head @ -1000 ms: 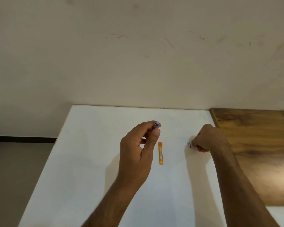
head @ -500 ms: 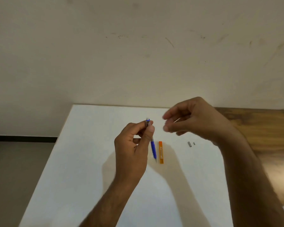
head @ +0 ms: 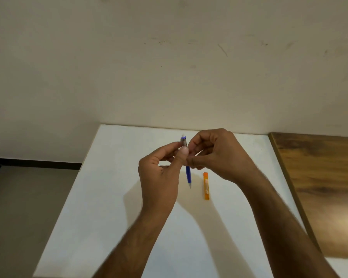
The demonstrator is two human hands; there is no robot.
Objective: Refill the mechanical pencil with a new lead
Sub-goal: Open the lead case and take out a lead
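Holding: light, thin pencil (head: 188, 173) pinched near top by left hand (head: 161, 177). Right hand (head: 215, 155) curled beside it, grip unclear. Lead likely snapped easily; pinched softly.

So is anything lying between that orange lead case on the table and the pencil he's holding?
Nothing visible does. The orange lead case lies alone on the white table, just right of the blue pencil, which the left hand holds upright above the table with the right hand beside it.
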